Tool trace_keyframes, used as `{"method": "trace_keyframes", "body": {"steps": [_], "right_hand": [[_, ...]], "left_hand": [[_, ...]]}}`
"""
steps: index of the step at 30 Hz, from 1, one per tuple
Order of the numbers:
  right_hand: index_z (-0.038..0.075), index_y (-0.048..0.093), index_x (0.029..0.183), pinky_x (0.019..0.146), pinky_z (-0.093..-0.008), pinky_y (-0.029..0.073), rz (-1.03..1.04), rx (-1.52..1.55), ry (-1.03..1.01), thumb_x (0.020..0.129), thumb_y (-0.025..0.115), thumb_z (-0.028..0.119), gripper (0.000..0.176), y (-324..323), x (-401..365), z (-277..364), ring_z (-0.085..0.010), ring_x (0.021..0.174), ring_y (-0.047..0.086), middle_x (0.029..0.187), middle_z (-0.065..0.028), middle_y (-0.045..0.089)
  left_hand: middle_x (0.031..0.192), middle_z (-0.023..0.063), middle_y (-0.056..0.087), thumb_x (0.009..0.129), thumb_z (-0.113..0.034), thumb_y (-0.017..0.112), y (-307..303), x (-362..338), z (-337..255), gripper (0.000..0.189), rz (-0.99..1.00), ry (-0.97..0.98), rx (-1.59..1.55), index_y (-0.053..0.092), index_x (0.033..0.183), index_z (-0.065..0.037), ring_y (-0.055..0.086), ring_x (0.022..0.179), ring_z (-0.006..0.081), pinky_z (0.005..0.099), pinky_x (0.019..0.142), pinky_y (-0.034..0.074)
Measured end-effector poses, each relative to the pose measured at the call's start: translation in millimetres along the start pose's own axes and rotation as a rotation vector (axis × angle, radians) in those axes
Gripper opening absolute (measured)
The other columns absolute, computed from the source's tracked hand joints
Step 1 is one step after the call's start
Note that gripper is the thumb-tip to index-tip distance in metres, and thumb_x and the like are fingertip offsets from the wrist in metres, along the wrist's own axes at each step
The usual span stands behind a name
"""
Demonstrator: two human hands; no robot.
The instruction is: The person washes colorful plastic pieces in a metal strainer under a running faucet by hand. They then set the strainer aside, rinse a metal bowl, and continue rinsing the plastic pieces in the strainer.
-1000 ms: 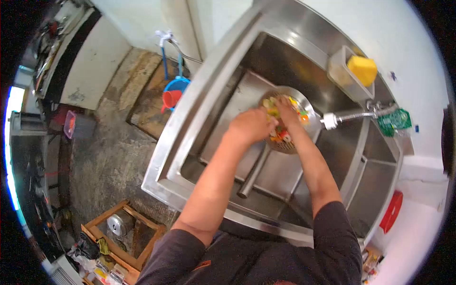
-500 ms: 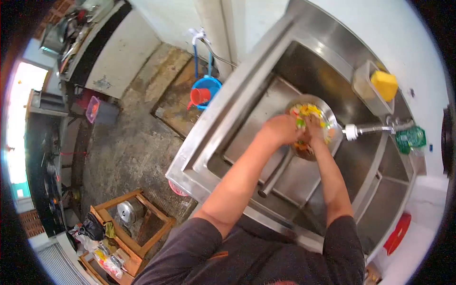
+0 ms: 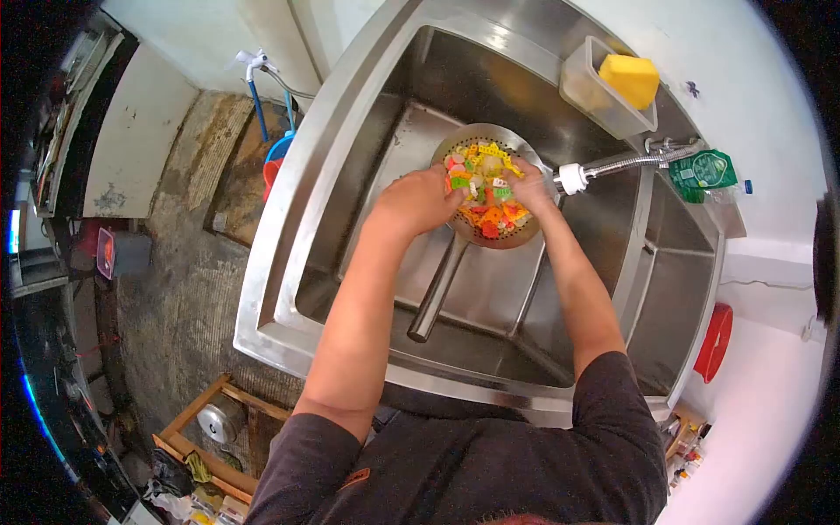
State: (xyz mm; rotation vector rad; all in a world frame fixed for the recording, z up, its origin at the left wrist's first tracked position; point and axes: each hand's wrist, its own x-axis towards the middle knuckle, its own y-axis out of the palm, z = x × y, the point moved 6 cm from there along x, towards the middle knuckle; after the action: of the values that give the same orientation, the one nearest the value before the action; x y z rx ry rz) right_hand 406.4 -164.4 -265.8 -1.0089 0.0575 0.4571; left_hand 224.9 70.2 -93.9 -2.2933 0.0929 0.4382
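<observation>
A round metal strainer (image 3: 512,236) with a long tubular handle (image 3: 435,297) sits in the sink, full of small colourful pieces (image 3: 484,188) in yellow, orange, green and pink; what exactly they are I cannot tell. From the left side, my left hand (image 3: 416,203) reaches over the strainer's rim, fingers and thumb apart at the pieces. My right hand (image 3: 530,189) comes over the opposite rim, with its fingertips among the pieces. Beside my right hand is the white-tipped end of a flexible metal tap (image 3: 573,178), pointing at the strainer.
Steel sink walls (image 3: 350,166) surround the strainer. On the back ledge stand a plastic container (image 3: 588,83) with a yellow sponge (image 3: 630,80) and a green pouch (image 3: 704,175). A red item (image 3: 716,343) is at the right. Low on the left are a wooden frame (image 3: 188,420) and a metal pot (image 3: 219,422).
My hands have moved apart, from close together over the middle of the strainer to its two sides, uncovering more of the pieces. The whole view has shifted, bringing the sink further left.
</observation>
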Motion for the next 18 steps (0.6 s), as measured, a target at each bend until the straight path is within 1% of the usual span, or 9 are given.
{"method": "trace_keyframes", "body": {"steps": [3,5,6,9,10,12,13,15,18], "right_hand": [[0.005,0.048,0.144,0.105,-0.0411,0.045,0.028,0.046,0.034,0.092,0.065,0.042,0.065,13,6,-19,-0.0334,0.128,0.055,0.139,-0.0205,0.057],[0.007,0.038,0.151,0.101,-0.0419,0.046,-0.076,0.451,0.248,0.093,0.067,0.045,0.074,15,-12,-9,-0.0277,0.129,0.051,0.142,-0.0175,0.052],[0.011,0.023,0.157,0.097,-0.0453,0.048,0.003,0.537,0.354,0.094,0.064,0.052,0.086,24,-14,-16,-0.0269,0.131,0.047,0.147,-0.0162,0.045],[0.011,0.026,0.155,0.086,-0.0417,0.052,-0.074,0.596,0.379,0.094,0.063,0.053,0.083,42,-15,-25,-0.0247,0.125,0.052,0.137,-0.0184,0.052],[0.011,0.026,0.155,0.086,-0.0417,0.052,-0.077,0.597,0.38,0.094,0.063,0.053,0.083,61,-1,-51,-0.0247,0.125,0.052,0.137,-0.0184,0.052],[0.007,0.035,0.147,0.072,-0.0383,0.054,-0.21,0.554,0.301,0.094,0.061,0.056,0.077,91,34,-108,-0.0239,0.105,0.063,0.116,-0.0172,0.062],[0.007,0.035,0.147,0.072,-0.0383,0.054,-0.212,0.553,0.3,0.094,0.061,0.056,0.077,73,21,-87,-0.0239,0.105,0.063,0.116,-0.0172,0.062],[0.003,0.049,0.129,0.061,-0.0345,0.051,-0.082,0.608,0.408,0.095,0.054,0.062,0.068,29,-23,-17,-0.021,0.079,0.066,0.095,-0.012,0.065],[0.001,0.055,0.122,0.062,-0.0343,0.052,-0.191,0.369,0.339,0.096,0.046,0.067,0.071,21,-12,-16,-0.0219,0.079,0.067,0.091,-0.0106,0.065]], "left_hand": [[0.108,0.0317,0.066,0.094,-0.046,0.057,0,1,-1,0.061,0.013,0.008,-0.004,0.057,0.123,0.008,0.064,0.106,0.0429,0.0484,0.094,0.05],[0.108,0.0321,0.066,0.095,-0.047,0.056,-1,0,-2,0.062,0.001,0.016,0.007,0.057,0.122,0.009,0.064,0.106,0.0433,0.0486,0.094,0.05],[0.108,0.0321,0.066,0.095,-0.047,0.056,0,0,-2,0.062,0.005,0.019,0.01,0.057,0.122,0.009,0.064,0.106,0.0433,0.0486,0.094,0.05],[0.107,0.0324,0.066,0.095,-0.049,0.056,2,1,-2,0.063,-0.002,0.008,0.011,0.057,0.121,0.009,0.064,0.106,0.0438,0.0489,0.094,0.05],[0.107,0.0325,0.066,0.095,-0.049,0.056,3,2,-2,0.063,0.005,0.005,0.023,0.057,0.121,0.009,0.064,0.105,0.0439,0.0491,0.093,0.05],[0.107,0.0326,0.066,0.095,-0.05,0.056,3,2,-1,0.064,0.009,0.002,0.034,0.057,0.12,0.008,0.064,0.105,0.044,0.0493,0.093,0.05],[0.106,0.0326,0.066,0.095,-0.051,0.056,3,1,-1,0.064,-0.007,0.009,0.029,0.058,0.119,0.008,0.064,0.105,0.0441,0.0495,0.093,0.05],[0.106,0.0325,0.066,0.095,-0.051,0.056,3,1,0,0.063,-0.023,0.016,0.022,0.058,0.119,0.008,0.064,0.105,0.0443,0.0498,0.093,0.05],[0.105,0.0325,0.066,0.095,-0.052,0.055,4,2,2,0.063,-0.038,0.006,0.016,0.059,0.117,0.007,0.064,0.104,0.0443,0.0499,0.092,0.05]]}}
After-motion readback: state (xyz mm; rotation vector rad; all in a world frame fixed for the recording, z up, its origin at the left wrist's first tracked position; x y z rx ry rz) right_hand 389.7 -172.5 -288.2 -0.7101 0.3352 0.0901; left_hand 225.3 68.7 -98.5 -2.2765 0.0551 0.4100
